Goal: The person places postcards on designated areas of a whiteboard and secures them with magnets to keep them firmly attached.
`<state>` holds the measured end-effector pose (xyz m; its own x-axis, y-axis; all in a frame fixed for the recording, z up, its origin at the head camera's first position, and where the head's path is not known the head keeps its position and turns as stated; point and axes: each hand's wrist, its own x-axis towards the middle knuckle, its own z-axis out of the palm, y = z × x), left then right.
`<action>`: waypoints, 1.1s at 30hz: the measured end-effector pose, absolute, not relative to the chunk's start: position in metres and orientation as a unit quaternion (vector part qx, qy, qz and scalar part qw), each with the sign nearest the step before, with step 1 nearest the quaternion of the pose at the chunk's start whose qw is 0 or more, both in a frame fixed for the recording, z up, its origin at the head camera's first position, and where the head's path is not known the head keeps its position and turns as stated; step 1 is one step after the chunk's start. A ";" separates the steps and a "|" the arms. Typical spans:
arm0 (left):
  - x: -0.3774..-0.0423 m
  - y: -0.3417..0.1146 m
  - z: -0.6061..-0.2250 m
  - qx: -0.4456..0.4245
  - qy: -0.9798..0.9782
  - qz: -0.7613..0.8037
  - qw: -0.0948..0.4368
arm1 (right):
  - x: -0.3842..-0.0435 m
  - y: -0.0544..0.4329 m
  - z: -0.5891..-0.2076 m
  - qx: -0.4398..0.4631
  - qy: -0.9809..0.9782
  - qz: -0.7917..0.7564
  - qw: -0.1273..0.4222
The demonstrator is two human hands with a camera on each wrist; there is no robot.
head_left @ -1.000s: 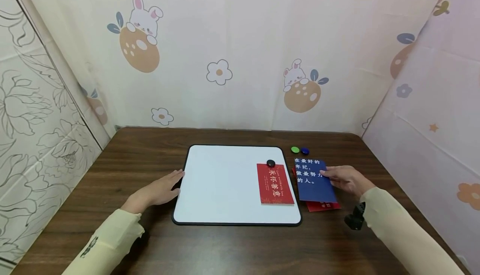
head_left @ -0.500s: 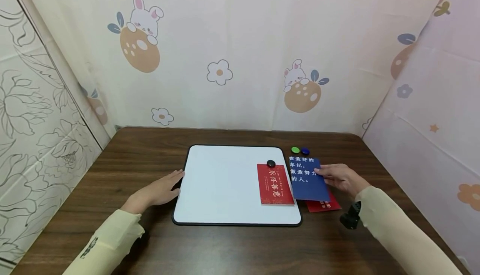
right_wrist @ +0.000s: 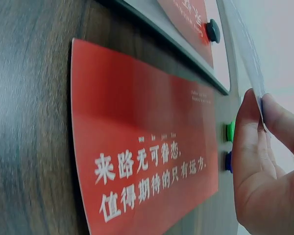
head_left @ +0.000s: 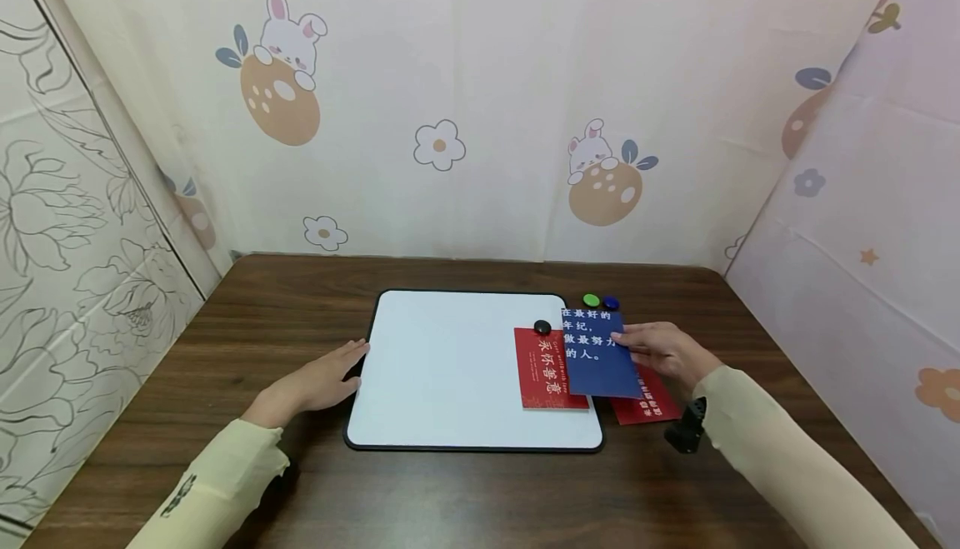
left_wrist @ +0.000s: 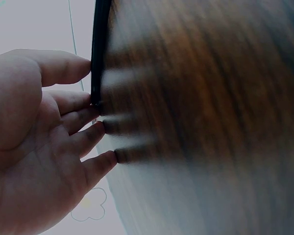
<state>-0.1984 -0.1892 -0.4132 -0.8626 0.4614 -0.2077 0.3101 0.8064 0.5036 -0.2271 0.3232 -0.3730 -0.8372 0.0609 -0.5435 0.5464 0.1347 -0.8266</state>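
Note:
My right hand (head_left: 667, 351) pinches the right edge of a blue card (head_left: 603, 374) with white writing, between thumb and fingers. In the head view the blue card overlaps the right side of the whiteboard (head_left: 442, 366) and part of a red card (head_left: 538, 382) on it. A black round magnet (head_left: 542, 327) sits at that red card's top edge. Below my right hand, a second red card (right_wrist: 142, 132) with white writing lies on the table. My left hand (head_left: 322, 378) rests with extended fingers at the whiteboard's left edge, fingertips at its black frame (left_wrist: 99, 54).
A green magnet (head_left: 591, 301) and a dark blue magnet (head_left: 611, 303) lie on the brown table (head_left: 480, 499) beyond the whiteboard's upper right corner. A patterned curtain (head_left: 375, 57) hangs behind the table, with more printed cloth (head_left: 862, 241) along the right.
My right hand has carried the blue card left, from above the loose red card to over the whiteboard's right side, uncovering more of that red card. My left hand has stayed put.

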 end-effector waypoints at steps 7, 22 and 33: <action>-0.198 -0.189 -0.413 0.201 0.936 0.236 0.166 | -0.232 0.312 -0.377 0.206 0.709 -0.645 0.198; -0.197 -0.189 -0.411 0.199 0.937 0.235 0.166 | -0.238 0.298 -0.379 0.216 0.701 -0.650 0.197; -0.196 -0.187 -0.409 0.201 0.937 0.232 0.165 | -0.239 0.289 -0.378 0.208 0.699 -0.655 0.198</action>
<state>-0.1961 -0.1872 -0.4089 -0.8647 0.4530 -0.2169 0.2999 0.8121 0.5006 -0.2394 0.2887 -0.3777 -0.8350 0.0304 -0.5494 0.5502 0.0559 -0.8332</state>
